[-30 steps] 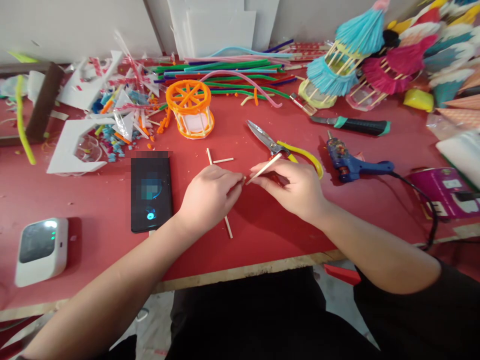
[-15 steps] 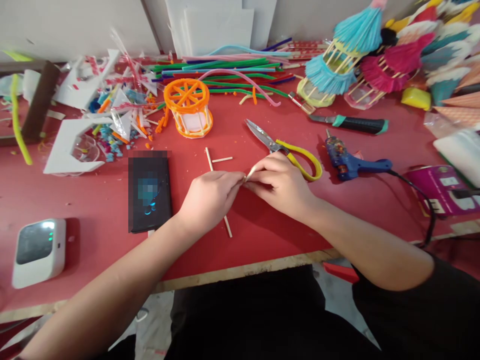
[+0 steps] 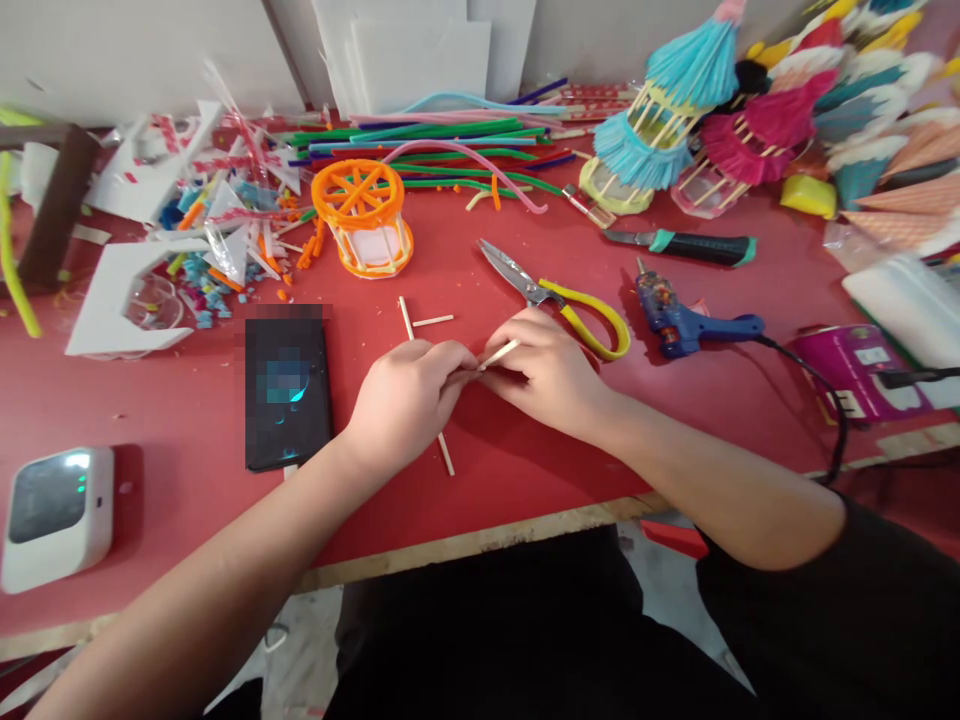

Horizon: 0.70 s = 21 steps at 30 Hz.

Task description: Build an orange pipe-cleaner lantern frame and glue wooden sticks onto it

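Observation:
Between my two hands is a short pale wooden stick [image 3: 501,354]. My left hand [image 3: 409,390] is closed in a pinch at its lower left end. The fingers of my right hand [image 3: 544,370] are closed around it from the other side, and the stick's cut end shows against them. Under my left hand lies a longer wooden stick [image 3: 447,455], its two ends showing. Beside its upper end rests another short stick [image 3: 433,321]. Scissors [image 3: 536,290] with yellow handles lie just beyond my right hand.
An orange wheel-topped frame [image 3: 362,220] stands behind my hands. A phone [image 3: 287,390] lies left, near a white device [image 3: 60,515]. To the right are a glue gun [image 3: 686,315] with a cord, a utility knife [image 3: 690,246] and paper-roofed models [image 3: 660,130]. Scraps [image 3: 225,230] heap at back left.
The short stick between my hands has turned, so more of its length and its cut end show. My hands stay close together; the whole view has shifted slightly.

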Tool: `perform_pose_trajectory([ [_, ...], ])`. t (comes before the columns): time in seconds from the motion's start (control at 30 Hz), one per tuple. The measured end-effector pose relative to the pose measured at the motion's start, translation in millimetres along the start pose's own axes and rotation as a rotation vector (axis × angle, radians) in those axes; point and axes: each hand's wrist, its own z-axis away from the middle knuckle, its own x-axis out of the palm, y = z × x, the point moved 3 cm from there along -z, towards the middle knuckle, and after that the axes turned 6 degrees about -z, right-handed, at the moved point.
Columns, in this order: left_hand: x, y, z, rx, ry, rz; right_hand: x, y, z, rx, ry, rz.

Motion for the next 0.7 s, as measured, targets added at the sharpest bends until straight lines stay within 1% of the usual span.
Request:
perform_pose_trajectory([
  [0.1, -2.9, 0.6, -2.2, 0.017, 0.034, 0.061, -1.0, -1.5, -0.5, -0.027, 0.003, -0.023],
  [0.2, -5.6, 0.3, -3.6, -0.062, 0.008, 0.186, -3.9, -5.2, -0.8, -0.055, 0.007, -0.055],
  [0.27, -7.5, 1.4, -4.0, -0.090, -0.004, 0.264, -6.0, -8.5, -0.6, -0.065, -0.003, -0.075],
  [0.4, -10.2, 4.7, -4.5, -0.048, 0.019, 0.296, -8.1, -13.7, 0.1, -0.076, -0.027, -0.066],
  [0.5, -9.3, 4.3, -4.7, -0.037, 0.055, 0.298, -8.4, -13.9, 0.7, -0.086, 0.005, -0.045],
  [0.57, -8.1, 3.2, -4.9, -0.064, 0.065, 0.312, -8.2, -12.4, 1.3, -0.082, 0.020, -0.029],
  [0.7, -6.3, 0.8, -5.7, -0.190, 0.043, 0.430, -7.8, -9.6, 2.2, -0.051, 0.002, -0.020],
])
